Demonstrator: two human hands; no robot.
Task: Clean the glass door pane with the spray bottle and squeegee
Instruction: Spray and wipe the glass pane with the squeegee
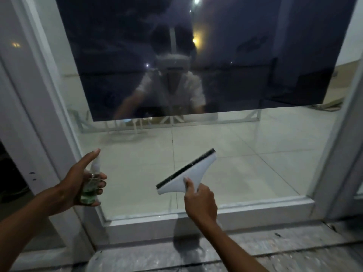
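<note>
The glass door pane fills the middle of the view, its upper half dark and mirroring a person. My left hand grips a small clear spray bottle with green liquid and a white nozzle, held near the pane's lower left corner with the forefinger raised over the nozzle. My right hand grips the handle of a white squeegee. Its black rubber blade runs diagonally, tilted up to the right, in front of the lower middle of the glass. Whether the blade touches the glass I cannot tell.
A white door frame borders the pane at the left, with its bottom rail below and another upright at the right. A grey, speckled threshold floor lies below. A tiled balcony floor shows through the glass.
</note>
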